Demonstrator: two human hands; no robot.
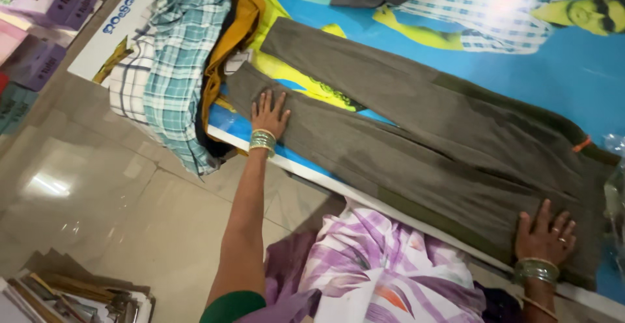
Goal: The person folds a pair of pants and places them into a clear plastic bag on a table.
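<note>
- long olive-grey woven trousers (416,127) lie flat across the blue printed table cover (573,75)
- left hand (268,116) is splayed flat on a leg hem; right hand (545,232) is splayed flat near the waist; neither grips anything
- I'd say keep both palms flat so the creases line up

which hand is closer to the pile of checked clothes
Left. The left hand lies flat on the trousers right beside the pile of checked clothes; the right hand presses their far end.
</note>
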